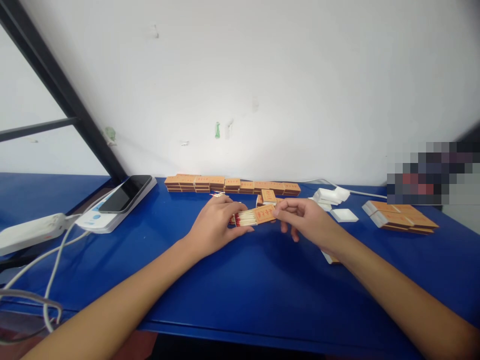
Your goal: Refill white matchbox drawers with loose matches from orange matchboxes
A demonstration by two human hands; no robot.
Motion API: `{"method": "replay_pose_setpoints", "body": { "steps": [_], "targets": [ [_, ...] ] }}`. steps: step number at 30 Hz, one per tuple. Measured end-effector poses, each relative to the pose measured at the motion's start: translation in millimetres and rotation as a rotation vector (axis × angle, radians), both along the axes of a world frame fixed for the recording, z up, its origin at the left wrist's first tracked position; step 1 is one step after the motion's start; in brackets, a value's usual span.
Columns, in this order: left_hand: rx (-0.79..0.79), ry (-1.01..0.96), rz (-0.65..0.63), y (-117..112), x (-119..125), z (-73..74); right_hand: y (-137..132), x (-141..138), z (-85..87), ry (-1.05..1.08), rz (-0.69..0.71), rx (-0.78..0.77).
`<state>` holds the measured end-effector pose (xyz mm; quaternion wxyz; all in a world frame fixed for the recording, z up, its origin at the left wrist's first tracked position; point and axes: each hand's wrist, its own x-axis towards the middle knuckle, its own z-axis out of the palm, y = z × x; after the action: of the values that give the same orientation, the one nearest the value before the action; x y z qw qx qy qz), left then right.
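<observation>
Between my two hands is a matchbox (264, 214), its orange sleeve partly over a tray of red-tipped matches (245, 218). My left hand (217, 223) grips the tray end, with the thumb along the near side and the fingers over the far side. My right hand (302, 220) pinches the right end of the sleeve between thumb and forefinger, its other fingers curled loosely below. Just behind the held box, another matchbox (268, 195) rests on top of others. A few loose matches (217, 194) lie beyond my left hand.
Stacked matchboxes (210, 183) form a long row by the wall. White empty trays (344, 215) lie at the right, near a bundle of orange sleeves (403, 217). Another orange piece (330, 257) is partly under my right forearm. A phone (127, 192) and a power strip (32, 232) with cables are left.
</observation>
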<state>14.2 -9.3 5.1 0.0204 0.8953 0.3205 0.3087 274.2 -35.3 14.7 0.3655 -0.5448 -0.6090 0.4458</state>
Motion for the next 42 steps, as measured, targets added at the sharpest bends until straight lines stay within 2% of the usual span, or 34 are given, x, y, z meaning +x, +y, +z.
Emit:
{"method": "replay_pose_setpoints", "body": {
  "steps": [3, 6, 9, 13, 18, 23, 34, 42],
  "targets": [
    [-0.016, 0.032, 0.002, -0.1, -3.1, 4.5, 2.9, 12.3, 8.4, -0.045, -0.044, -0.005],
    [-0.078, 0.086, -0.064, 0.5, -5.4, 7.1, 7.2, 25.7, 11.3, -0.144, -0.022, -0.044],
    [-0.133, 0.178, -0.149, 0.8, -6.8, 9.6, 10.0, 34.9, 9.4, -0.25, 0.032, -0.077],
    [-0.169, 0.279, -0.161, 0.7, -9.2, 14.5, 11.1, 40.0, 4.3, -0.377, 0.06, -0.057],
    [-0.187, 0.317, -0.16, 3.5, -12.9, 18.9, 13.5, 43.6, 4.3, -0.548, -0.054, -0.021],
    [-0.123, 0.278, -0.193, 10.4, -15.4, 17.3, 15.5, 46.7, 9.0, -0.626, -0.134, 0.015],
    [-0.002, 0.135, -0.03, 22.4, -22.1, 7.0, 15.6, 44.4, 11.2, -0.625, -0.153, 0.022],
    [-0.004, 0.104, 0.046, 30.7, -17.5, -4.1, 15.9, 41.7, 7.3, -0.637, -0.149, 0.05]
  ]
}}
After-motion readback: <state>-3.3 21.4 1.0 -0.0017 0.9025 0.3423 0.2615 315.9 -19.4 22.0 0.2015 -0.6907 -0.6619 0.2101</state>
